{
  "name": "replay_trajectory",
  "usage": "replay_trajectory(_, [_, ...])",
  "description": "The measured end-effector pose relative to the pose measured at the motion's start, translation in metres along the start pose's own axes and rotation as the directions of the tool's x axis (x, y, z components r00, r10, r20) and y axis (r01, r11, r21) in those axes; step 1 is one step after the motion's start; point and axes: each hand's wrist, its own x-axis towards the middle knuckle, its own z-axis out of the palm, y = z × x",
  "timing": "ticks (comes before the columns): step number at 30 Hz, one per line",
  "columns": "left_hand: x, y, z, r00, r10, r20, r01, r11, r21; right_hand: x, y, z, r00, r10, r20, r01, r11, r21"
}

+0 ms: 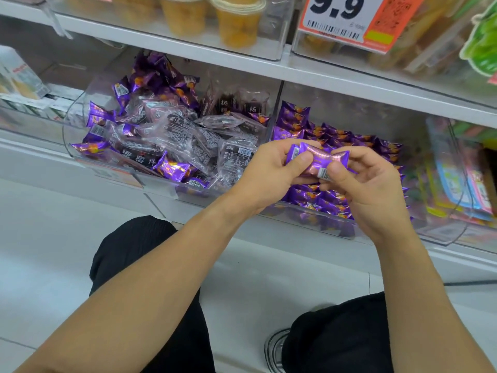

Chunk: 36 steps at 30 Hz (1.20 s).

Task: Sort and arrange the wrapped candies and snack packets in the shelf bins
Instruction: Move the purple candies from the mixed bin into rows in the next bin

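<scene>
My left hand (271,173) and my right hand (368,189) together hold a small stack of purple wrapped candies (318,160) in front of the shelf. Each hand pinches one end with thumb and fingers. The left clear bin (80,154) holds a mix of purple candies (172,168) and dark translucent snack packets (188,133). In the right clear bin (322,222), purple candies (330,200) lie packed in rows, partly hidden behind my hands.
A further clear bin (457,184) with colourful flat packets stands at the right. The shelf above carries fruit jelly cups (236,20) and an orange price tag (349,20). Cartons (18,74) stand at the far left. My knees in black trousers (139,251) are over the white floor.
</scene>
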Motion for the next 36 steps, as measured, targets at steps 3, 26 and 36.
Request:
replay_trajectory(3, [-0.001, 0.003, 0.004, 1.0, -0.017, -0.011, 0.017, 0.999, -0.038, 0.002, -0.002, -0.006, 0.996, 0.092, -0.01, -0.09, 0.988, 0.129])
replay_trajectory(26, [-0.001, 0.005, 0.01, 0.999, -0.001, -0.047, 0.002, 1.0, 0.031, 0.007, 0.001, -0.029, 0.974, -0.082, -0.211, 0.12, 0.977, 0.174])
replay_trajectory(36, [-0.001, -0.005, 0.003, 0.994, 0.109, -0.012, -0.099, 0.941, 0.322, 0.008, -0.005, -0.027, 0.97, 0.032, -0.242, 0.057, 0.933, 0.354])
